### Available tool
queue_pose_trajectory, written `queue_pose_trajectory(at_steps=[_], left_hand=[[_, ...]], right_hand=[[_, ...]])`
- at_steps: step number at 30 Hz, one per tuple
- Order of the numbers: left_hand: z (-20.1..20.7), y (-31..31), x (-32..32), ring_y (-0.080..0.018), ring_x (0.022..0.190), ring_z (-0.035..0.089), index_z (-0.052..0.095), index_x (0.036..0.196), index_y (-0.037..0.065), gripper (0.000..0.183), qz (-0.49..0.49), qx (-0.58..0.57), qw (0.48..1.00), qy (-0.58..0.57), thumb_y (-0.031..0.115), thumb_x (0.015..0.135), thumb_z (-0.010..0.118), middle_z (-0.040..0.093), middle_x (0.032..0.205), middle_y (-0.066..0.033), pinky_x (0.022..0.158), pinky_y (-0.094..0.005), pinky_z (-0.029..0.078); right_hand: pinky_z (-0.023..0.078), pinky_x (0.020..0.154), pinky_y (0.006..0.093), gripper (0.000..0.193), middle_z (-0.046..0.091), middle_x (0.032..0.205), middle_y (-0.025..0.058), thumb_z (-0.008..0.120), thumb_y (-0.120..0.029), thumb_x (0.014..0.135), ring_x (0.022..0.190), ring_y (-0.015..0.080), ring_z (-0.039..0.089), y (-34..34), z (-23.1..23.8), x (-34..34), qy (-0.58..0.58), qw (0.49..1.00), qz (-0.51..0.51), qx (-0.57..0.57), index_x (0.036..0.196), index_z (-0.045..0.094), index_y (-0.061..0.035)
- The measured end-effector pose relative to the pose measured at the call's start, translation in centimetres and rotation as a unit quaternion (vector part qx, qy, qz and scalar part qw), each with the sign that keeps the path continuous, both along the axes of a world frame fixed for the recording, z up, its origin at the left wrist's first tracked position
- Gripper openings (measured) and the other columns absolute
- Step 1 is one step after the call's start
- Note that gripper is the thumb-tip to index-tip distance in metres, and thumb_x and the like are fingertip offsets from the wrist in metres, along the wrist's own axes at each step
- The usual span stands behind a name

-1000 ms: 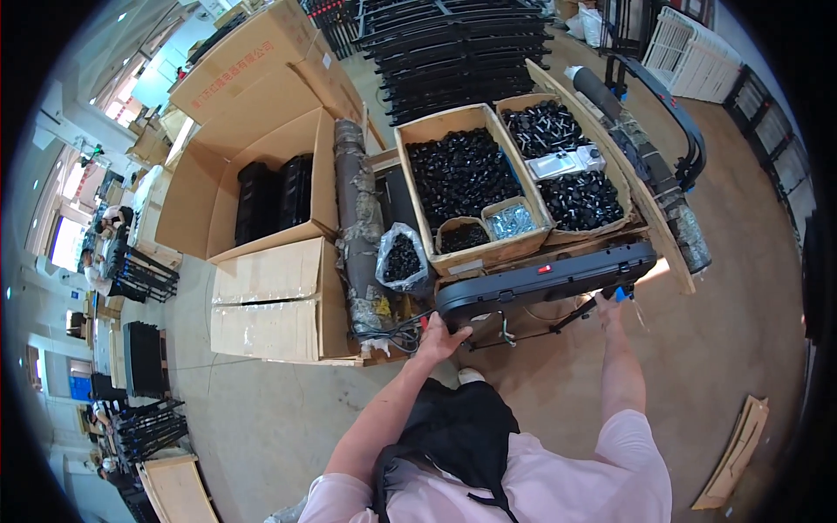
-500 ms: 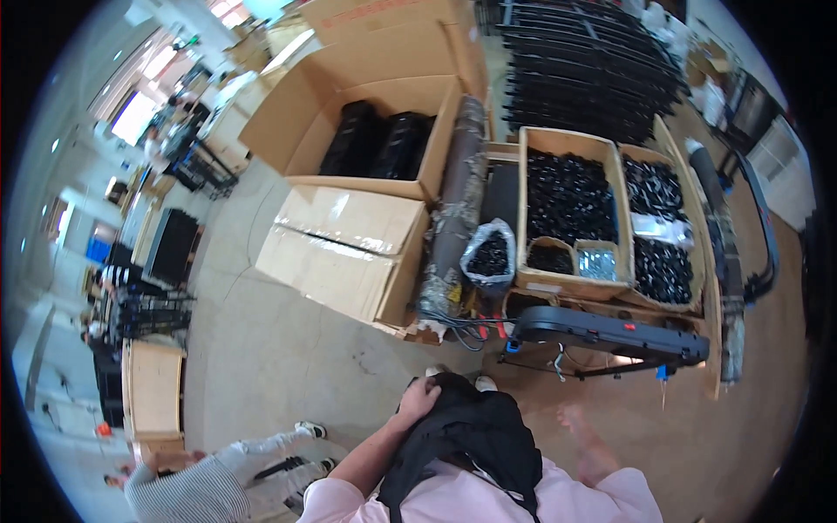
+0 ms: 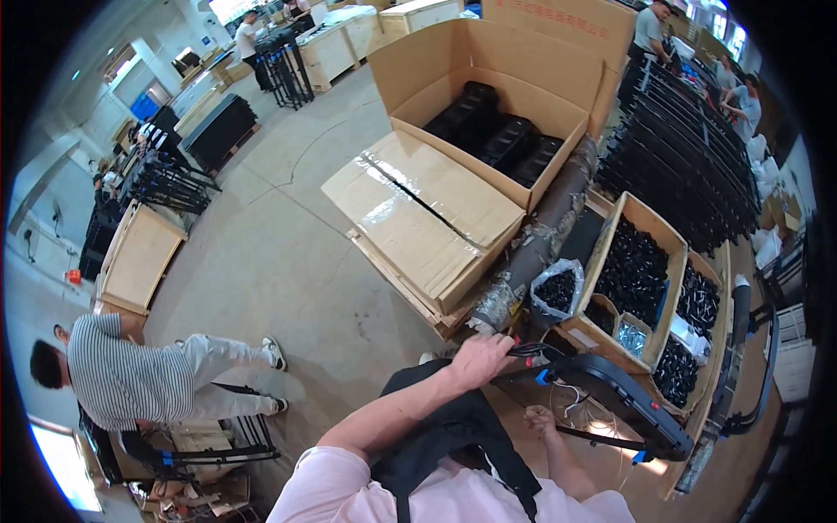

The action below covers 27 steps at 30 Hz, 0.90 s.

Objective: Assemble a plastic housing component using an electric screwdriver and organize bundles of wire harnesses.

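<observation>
My left hand (image 3: 482,359) reaches across in front of my black apron (image 3: 436,418), its fingers curled at a bundle of black cables (image 3: 534,350). The cables lie beside the near end of a long black frame part (image 3: 610,392) with a rounded housing and blue pieces. My right hand (image 3: 540,421) is lower, beside the thin lower bar (image 3: 597,438) of that part and under some loose white wires (image 3: 571,397). Its fingers are bent inward; whatever they may hold is too small to make out.
Beyond the frame part stand a wooden bin (image 3: 602,336) of small black pieces and a plastic bag (image 3: 558,288) of similar ones. A wrapped roll (image 3: 545,235) lies beside a taped carton (image 3: 427,218) and an open carton (image 3: 558,166). At left, a person (image 3: 131,370) bends over.
My view has swung left, shifting the cartons and bins rightward. My left hand has moved from the apron to the cables, and my right hand has come up beside the frame part.
</observation>
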<state>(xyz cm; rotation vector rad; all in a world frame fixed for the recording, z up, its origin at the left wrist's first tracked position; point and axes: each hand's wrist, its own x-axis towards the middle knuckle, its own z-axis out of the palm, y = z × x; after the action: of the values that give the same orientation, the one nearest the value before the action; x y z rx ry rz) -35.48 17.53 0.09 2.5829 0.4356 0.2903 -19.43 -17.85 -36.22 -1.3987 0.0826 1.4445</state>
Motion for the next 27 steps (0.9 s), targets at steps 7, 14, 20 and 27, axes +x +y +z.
queue_pose_trajectory(at_steps=[7, 14, 20, 27], left_hand=[[-4.9, -0.1, -4.5, -0.0365, 0.115, 0.067, 0.058, 0.138, 0.007, 0.061, -0.098, -0.037, 0.978, 0.182, 0.039, 0.09, 0.076, 0.069, 0.119, -0.0172, 0.096, -0.0498, 0.053], [-3.7, 6.5, -11.8, -0.0406, 0.112, 0.068, 0.064, 0.128, 0.006, 0.042, 0.048, -0.131, 0.985, 0.106, 0.036, 0.099, 0.065, 0.071, 0.119, -0.0203, 0.097, -0.0513, 0.055], [-2.4, 13.4, -14.9, -0.0406, 0.106, 0.07, 0.069, 0.121, 0.006, 0.032, 0.135, -0.147, 0.98, -0.024, 0.029, 0.1, 0.063, 0.073, 0.111, -0.02, 0.092, -0.0496, 0.056], [3.3, 25.2, -14.8, -0.0375, 0.099, 0.07, 0.072, 0.116, 0.007, 0.023, 0.075, -0.117, 0.983, -0.118, 0.022, 0.099, 0.066, 0.074, 0.105, -0.0164, 0.087, -0.0472, 0.056]], right_hand=[[0.06, 0.076, 0.0415, 0.032, 0.074, 0.092, 0.0107, 0.072, -0.019, 0.092, 0.074, 0.0229, 0.07, 1.7, 3.5, -2.4, -0.207, 0.945, 0.231, -0.103, 0.118, 0.07, 0.0008], [0.057, 0.076, 0.0329, 0.041, 0.078, 0.101, 0.0108, 0.07, -0.023, 0.097, 0.083, 0.0191, 0.073, 14.5, 24.4, -6.9, -0.389, 0.784, 0.475, -0.088, 0.129, 0.07, 0.0028], [0.055, 0.083, 0.0291, 0.046, 0.068, 0.134, 0.0119, 0.06, -0.015, 0.104, 0.107, 0.0188, 0.07, 29.0, 38.5, -9.2, -0.221, 0.954, 0.152, 0.134, 0.147, 0.055, 0.0011], [0.059, 0.078, 0.03, 0.061, 0.064, 0.137, 0.017, 0.063, -0.019, 0.104, 0.108, 0.0225, 0.071, 42.4, 37.6, -8.6, -0.254, 0.963, 0.01, 0.09, 0.156, 0.04, 0.0041]])
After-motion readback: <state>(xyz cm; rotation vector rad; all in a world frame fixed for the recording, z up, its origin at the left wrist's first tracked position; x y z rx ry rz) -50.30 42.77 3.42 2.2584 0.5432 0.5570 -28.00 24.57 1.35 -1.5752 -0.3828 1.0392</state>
